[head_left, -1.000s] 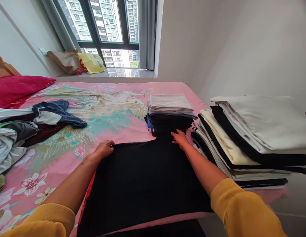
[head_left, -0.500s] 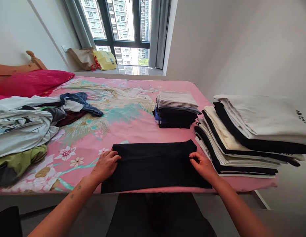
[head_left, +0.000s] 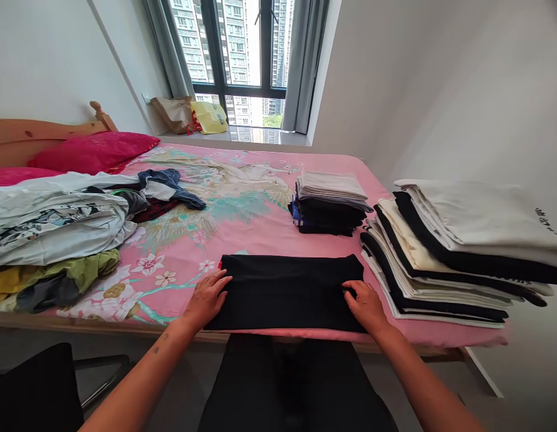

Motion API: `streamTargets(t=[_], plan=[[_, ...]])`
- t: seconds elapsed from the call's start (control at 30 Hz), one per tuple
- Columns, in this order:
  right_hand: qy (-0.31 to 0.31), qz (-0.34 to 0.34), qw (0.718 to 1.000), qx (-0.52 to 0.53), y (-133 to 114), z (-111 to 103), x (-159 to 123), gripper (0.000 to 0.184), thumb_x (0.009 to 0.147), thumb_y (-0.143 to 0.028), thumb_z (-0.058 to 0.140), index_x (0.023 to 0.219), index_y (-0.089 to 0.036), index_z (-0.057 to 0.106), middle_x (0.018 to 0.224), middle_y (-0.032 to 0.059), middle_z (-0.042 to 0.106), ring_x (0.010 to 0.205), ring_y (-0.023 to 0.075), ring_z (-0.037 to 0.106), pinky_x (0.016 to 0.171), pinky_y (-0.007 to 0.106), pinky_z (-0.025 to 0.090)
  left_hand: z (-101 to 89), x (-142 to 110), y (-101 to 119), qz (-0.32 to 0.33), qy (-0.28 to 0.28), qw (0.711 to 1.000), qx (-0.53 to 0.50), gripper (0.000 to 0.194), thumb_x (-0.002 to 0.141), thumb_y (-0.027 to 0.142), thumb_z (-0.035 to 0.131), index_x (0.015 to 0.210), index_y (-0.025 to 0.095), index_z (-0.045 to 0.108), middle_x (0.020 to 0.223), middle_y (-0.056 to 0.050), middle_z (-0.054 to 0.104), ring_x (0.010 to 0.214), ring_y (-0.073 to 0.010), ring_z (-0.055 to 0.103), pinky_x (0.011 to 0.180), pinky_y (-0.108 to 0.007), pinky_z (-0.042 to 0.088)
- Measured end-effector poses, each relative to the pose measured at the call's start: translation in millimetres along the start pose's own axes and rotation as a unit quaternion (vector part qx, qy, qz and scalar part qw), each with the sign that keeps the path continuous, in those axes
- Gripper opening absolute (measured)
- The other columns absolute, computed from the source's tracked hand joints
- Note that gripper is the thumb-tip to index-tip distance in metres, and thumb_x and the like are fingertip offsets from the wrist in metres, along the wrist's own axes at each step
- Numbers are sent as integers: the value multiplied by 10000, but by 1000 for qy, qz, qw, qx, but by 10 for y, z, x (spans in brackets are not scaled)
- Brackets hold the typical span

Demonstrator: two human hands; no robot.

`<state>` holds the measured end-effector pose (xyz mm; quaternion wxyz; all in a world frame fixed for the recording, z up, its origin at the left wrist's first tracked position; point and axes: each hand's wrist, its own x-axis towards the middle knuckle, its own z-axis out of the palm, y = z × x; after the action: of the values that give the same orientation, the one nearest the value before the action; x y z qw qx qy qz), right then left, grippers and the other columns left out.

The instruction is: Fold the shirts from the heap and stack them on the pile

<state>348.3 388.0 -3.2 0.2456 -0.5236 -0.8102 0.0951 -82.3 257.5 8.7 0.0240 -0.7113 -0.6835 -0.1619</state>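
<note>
Left hand (head_left: 208, 298): open, fingers spread over the left end of the black cloth. Right hand (head_left: 367, 306): half curled, fingertips at the right end; whether it pinches, cannot tell. Black cloth (head_left: 287, 294): one folded strip, flat along the near edge of the pink bedspread (head_left: 255, 237); an uneven pull could skew its layers, a tug nearward could drag it over that edge. Small folded stack (head_left: 331, 185): beyond, to the right. Tall folded stack (head_left: 467, 222): right, overhanging layers; an elbow knock could topple it. Loose clothes (head_left: 75, 225): heaped left.
</note>
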Motion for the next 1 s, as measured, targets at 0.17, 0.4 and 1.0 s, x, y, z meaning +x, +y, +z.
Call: streamTargets(t=[0.17, 0.4, 1.0], plan=[[16, -15, 1000, -16, 17, -63, 55, 192, 801, -255, 446, 890, -193, 604, 899, 70, 641, 886, 243, 555, 828, 391, 426, -75, 183, 56, 2, -17, 999, 40, 305, 807, 218, 458, 1050, 235, 642, 1171, -78, 604, 1129, -246, 513, 977, -415, 377], [58, -54, 996, -30, -182, -170, -65, 206, 732, -169, 478, 898, -204, 594, 990, 75, 626, 980, 252, 550, 909, 436, 393, -256, 199, 44, -48, -12, 996, 80, 323, 821, 468, 487, 691, 212, 634, 865, -84, 640, 918, -260, 573, 852, -413, 416], [-34, -123, 991, -41, -1057, 151, 59, 330, 785, -114, 493, 1089, -219, 565, 1167, 46, 594, 1200, 232, 440, 1102, 486, 161, 4, 193, 104, -36, 44, 998, 26, 398, 876, 320, 437, 1232, 184, 550, 1403, -102, 453, 1356, -247, 300, 1106, -472, 229]])
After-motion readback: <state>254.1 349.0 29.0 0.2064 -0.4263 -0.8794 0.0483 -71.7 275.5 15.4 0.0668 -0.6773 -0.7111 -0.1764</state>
